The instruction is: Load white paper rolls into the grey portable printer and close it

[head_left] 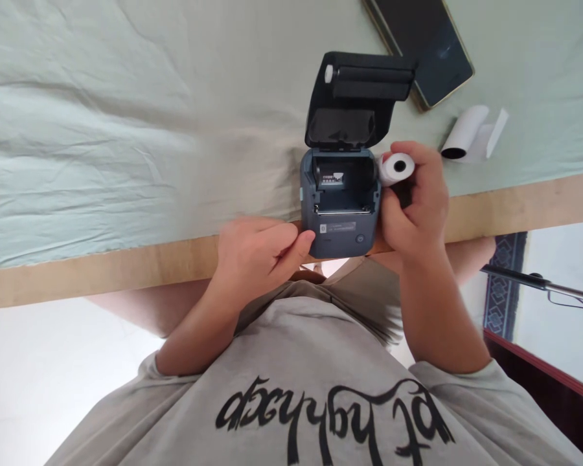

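A small dark blue thermal printer (340,234) sits at the table's front edge with its black lid (346,97) swung up and back. Inside its bay is a small white label; I see no roll there. My left hand (262,255) is closed at the printer's lower left corner, thumb against the casing, the other fingers curled and partly hidden. On the printer's right side, my right hand (420,200) pinches a white paper roll (393,169) between thumb and fingers, its hollow core facing up toward me. The roll is beside the bay, close to the casing.
Another white paper roll (469,133), partly unwound, lies to the right on the pale green cloth (126,129). Behind the printer a dark smartphone (432,48) lies flat. The wooden table edge (170,268) runs in front; a metal rod (563,288) is at right.
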Motion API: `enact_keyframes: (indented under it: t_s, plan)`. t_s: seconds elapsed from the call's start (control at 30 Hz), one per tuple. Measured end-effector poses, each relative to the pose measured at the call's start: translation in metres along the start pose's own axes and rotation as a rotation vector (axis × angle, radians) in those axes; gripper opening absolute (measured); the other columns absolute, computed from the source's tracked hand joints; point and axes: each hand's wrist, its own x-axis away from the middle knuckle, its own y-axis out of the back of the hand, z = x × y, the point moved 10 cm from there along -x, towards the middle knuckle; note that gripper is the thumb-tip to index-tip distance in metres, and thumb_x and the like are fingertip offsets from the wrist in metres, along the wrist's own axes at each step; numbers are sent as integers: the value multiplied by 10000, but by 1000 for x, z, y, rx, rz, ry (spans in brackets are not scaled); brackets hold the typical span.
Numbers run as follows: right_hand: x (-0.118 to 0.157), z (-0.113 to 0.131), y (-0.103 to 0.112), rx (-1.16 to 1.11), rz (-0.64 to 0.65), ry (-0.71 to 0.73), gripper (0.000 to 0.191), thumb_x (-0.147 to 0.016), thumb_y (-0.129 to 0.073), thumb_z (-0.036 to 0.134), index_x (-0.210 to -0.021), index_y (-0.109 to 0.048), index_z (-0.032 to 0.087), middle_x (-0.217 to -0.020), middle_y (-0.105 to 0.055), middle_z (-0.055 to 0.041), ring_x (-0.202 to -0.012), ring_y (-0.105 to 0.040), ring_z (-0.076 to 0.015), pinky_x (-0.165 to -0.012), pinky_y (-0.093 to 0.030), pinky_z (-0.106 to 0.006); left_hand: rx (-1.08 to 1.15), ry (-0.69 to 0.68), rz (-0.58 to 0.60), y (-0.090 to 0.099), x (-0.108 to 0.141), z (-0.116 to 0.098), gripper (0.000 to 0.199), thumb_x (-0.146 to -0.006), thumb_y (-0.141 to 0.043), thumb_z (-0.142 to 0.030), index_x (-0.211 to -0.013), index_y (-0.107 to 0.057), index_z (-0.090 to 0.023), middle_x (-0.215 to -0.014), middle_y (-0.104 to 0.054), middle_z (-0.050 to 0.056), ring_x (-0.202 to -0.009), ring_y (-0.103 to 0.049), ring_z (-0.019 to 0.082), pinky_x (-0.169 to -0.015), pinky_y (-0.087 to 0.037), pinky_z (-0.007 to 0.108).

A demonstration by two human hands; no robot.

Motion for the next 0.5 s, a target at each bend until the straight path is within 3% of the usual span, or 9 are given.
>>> enact_keyframes:
  t_s: [0.1, 0.27, 0.37, 0.43, 0.5]
  plan:
    - [-2, 8, 4, 72, -33, 54, 491, -883, -590, 189, -1355, -583, 325, -1225, -636, -62, -1143, -653, -231, -990, -590, -448, 0, 4, -6, 0, -1, 0, 519, -1018, -544, -257, -621, -214, -199, -520, -232, -51, -518, -195, 103, -483, -175, 300]
    - [0, -3, 1, -115, -37, -15, 556, -977, -540, 295, -1506, -403, 394, -1257, -648, -38, -1096, -681, -207, -991, -591, -446, 17, 28, 12, -2, -1, 1, 513, -1011, -537, -252, -627, -201, -200, -521, -226, -54, -520, -180, 101, -485, -170, 300]
    - [-1, -2, -2, -47, 7, -33, 424, -984, -540, 297, -1404, -541, 349, -1287, -650, -57, -1192, -657, -234, -1074, -566, -486, 15, 19, 14, -1, -2, 0, 511, -1009, -539, -245, -627, -203, -200, -519, -224, -53, -521, -186, 103, -486, -174, 300]
    - [-2, 3, -1, 32, -2, -16, 358, -958, -573, 270, -1309, -627, 319, -1261, -653, -76, -1195, -650, -246, -1057, -575, -487, 18, 19, 16, -1, -2, 1, 510, -1010, -540, -247, -630, -203, -201, -518, -224, -53, -518, -186, 102, -486, -172, 303]
    - [-2, 5, 2, 38, -46, -8, 390, -945, -599, 283, -1332, -622, 326, -1230, -658, -79, -1140, -663, -245, -1008, -594, -486, 19, 32, 21, -1, -1, 2, 514, -1014, -533, -255, -626, -201, -200, -515, -229, -52, -514, -183, 102, -487, -168, 307]
